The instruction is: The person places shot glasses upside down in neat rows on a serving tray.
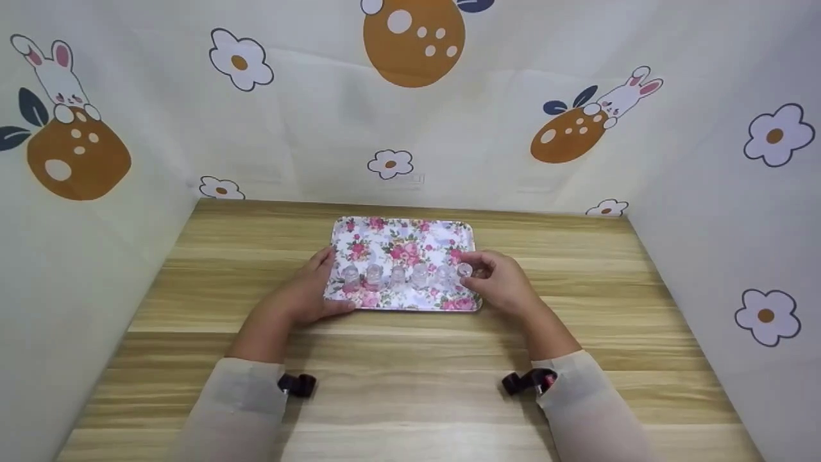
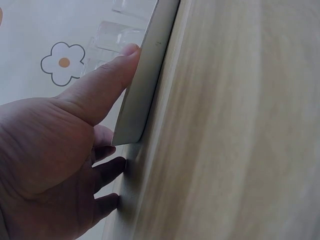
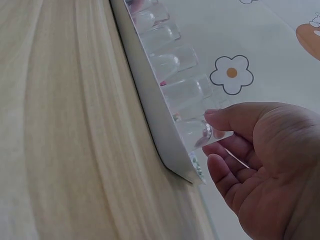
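My left hand (image 1: 312,290) rests against the lower-left corner of the floral tray (image 1: 410,232), thumb lying along its white rim (image 2: 145,80) and the other fingers loosely bent beside it on the wooden surface (image 1: 410,385) — steadying it, not clasping it. My right hand (image 1: 501,282) sits at the tray's lower-right corner, and there my grip is narrow: thumb and fingertips pinch the end glass (image 1: 464,271), a small clear cup, the last at the right of a row of clear cups (image 1: 397,276) that runs across the tray's near half, just inside the lower edge at mid-frame. In the right wrist view the pinched cup (image 3: 207,134) lies closest to the tray's rounded corner, with its neighbours touching or nearly touching one another up toward the top of the frame.

To do this well, I judge the pinch should stay low on the cup's wall and light — clear plastic or glass this small slips or tips easily, and its neighbour stands just beside it, so any sideways nudge could topple the row. Moving the cup straight up or down, rather than dragging it, keeps the line tidy. The left hand's job is to keep the tray from sliding on the smooth wood; pressing the rim gently inward should be enough.
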`<state>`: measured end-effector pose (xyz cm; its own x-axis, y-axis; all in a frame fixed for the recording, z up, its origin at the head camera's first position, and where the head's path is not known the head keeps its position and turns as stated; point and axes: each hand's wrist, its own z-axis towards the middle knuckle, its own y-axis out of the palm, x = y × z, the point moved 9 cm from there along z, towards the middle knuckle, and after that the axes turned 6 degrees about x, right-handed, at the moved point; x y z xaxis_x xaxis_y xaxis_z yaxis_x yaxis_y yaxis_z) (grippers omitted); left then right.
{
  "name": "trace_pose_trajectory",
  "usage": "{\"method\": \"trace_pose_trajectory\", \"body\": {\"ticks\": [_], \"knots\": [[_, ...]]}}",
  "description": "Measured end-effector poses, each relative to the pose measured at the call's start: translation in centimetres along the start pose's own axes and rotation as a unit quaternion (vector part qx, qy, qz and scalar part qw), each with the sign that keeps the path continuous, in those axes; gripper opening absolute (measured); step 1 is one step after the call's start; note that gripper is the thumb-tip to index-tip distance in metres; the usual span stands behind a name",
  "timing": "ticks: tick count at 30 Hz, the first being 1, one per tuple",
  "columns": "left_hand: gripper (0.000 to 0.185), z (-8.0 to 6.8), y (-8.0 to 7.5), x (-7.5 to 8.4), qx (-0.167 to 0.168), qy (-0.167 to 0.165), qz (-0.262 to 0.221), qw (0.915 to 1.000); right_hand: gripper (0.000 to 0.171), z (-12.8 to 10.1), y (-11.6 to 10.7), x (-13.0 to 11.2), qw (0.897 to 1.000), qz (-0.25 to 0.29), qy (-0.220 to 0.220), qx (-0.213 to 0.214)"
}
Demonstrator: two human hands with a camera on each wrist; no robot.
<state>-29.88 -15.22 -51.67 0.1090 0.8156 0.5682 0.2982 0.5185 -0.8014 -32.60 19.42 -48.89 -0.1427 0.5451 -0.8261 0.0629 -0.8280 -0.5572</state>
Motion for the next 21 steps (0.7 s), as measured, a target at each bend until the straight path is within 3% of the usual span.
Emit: {"method": "trace_pose_trajectory", "body": {"ticks": [11, 21], "knots": [[0.128, 0.0, -0.2, 0.1, -0.001, -0.007, -0.004, 1.0000, 0.048, 0.0, -0.8, 0.2, 1.000, 0.021, 0.016, -0.005], [0.129, 0.0, -0.2, -0.1, 0.002, -0.014, 0.000, 0.9999, 0.045, 0.7, -5.2, 0.7, 0.996, 0.051, 0.018, 0.065]]}}
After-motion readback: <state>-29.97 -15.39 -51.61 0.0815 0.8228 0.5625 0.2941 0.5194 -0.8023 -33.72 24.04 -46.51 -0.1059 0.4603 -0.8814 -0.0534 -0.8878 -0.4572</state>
